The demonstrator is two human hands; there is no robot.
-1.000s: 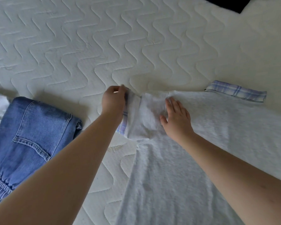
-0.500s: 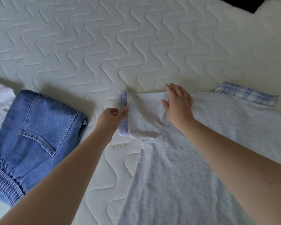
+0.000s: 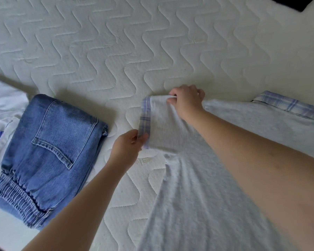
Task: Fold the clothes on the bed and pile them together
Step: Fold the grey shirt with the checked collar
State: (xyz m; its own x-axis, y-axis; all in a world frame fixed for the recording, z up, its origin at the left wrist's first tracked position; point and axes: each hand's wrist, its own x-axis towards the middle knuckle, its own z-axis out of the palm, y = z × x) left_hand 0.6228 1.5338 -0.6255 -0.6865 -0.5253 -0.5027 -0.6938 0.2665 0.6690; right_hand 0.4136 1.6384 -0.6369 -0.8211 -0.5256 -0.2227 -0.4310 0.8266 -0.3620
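Observation:
A light grey T-shirt with plaid-trimmed sleeves lies spread flat on the white quilted mattress. My left hand pinches the near corner of the left sleeve's plaid cuff. At the sleeve's far edge, near the shoulder, my right hand grips the fabric. The other plaid cuff lies flat at the right. Folded blue jeans sit to the left of the shirt.
A white garment with a blue label lies under and left of the jeans. Something dark shows at the top right corner. The mattress's near edge runs along the lower left.
My left hand slid from the sleeve's far end down to the cuff's near corner. My right hand went from lying flat on the sleeve to gripping its far edge.

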